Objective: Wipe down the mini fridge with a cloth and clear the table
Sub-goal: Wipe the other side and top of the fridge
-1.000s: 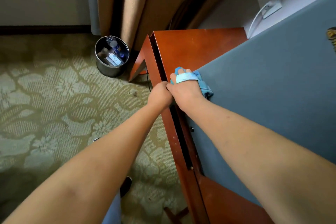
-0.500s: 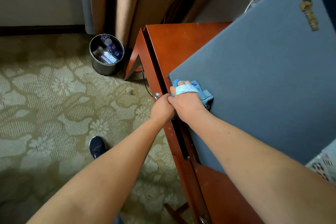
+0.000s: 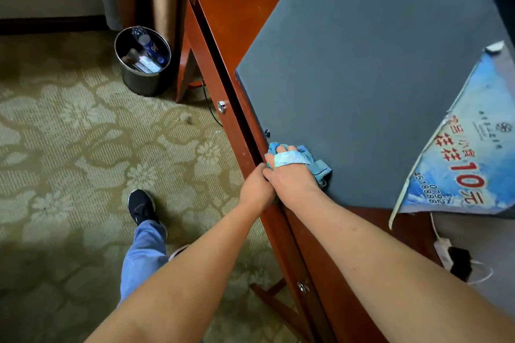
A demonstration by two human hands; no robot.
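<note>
The right hand [image 3: 292, 175] presses a crumpled blue cloth [image 3: 315, 164] onto the flat grey top of the mini fridge [image 3: 362, 78], near its front-left edge; its fingers curl over the cloth, grasping it. The left hand [image 3: 256, 189], fingers clenched, touches the right hand at the reddish-brown wooden tabletop [image 3: 239, 25] edge; what it holds cannot be told.

head view | worn high, looking steeply down and forward; close over table edge [image 3: 245, 131] and carpet [image 3: 69, 147]
</note>
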